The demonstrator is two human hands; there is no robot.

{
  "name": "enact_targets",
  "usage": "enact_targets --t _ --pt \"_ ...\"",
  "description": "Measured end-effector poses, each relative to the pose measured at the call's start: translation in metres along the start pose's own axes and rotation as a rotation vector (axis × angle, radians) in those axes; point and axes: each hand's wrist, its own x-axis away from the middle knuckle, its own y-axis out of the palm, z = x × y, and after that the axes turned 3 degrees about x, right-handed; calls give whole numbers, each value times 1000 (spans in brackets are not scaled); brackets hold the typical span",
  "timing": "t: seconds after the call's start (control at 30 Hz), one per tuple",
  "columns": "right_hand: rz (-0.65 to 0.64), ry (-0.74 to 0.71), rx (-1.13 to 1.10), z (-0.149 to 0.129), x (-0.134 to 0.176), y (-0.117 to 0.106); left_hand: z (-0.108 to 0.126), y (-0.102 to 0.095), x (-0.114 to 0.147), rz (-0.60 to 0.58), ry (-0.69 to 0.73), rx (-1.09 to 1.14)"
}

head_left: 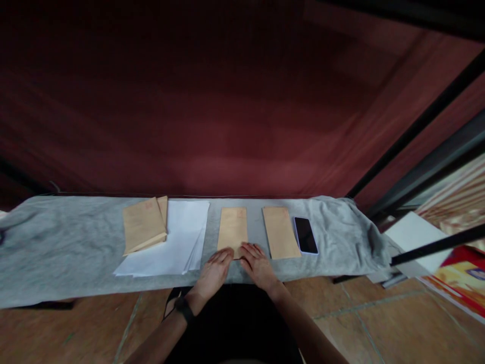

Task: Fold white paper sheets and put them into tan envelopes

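Observation:
A brown paper envelope (232,225) lies lengthwise in front of me on the grey cloth, with small red print near its upper right corner. My left hand (217,266) is closed at its lower left corner, fingertips on the near edge. At the lower right corner, my right hand (257,263) has its fingers over the paper and its thumb by the near edge. Both hands cover part of that edge, so the flap there is mostly hidden. To the right lie more brown envelopes (281,232), neatly stacked.
White paper sheets (182,227) lie at left, partly under a loose pile of brown envelopes (142,225). A phone (305,235) rests right of the neat stack. The narrow cloth-covered table (76,242) meets a dark red backing (227,126). Black metal bars (420,121) slant at right.

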Motion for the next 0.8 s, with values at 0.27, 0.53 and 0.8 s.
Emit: enact_targets --t 0.27,0.53,0.8 --pt "46 58 5 -6 -1 4 -24 23 -58 -34 -11 -105" --pt "61 66 10 -8 -3 1 -46 39 -126 -148 -7 -151" --pt "72 57 -42 -11 -5 -6 -45 43 -134 -58 5 -165"
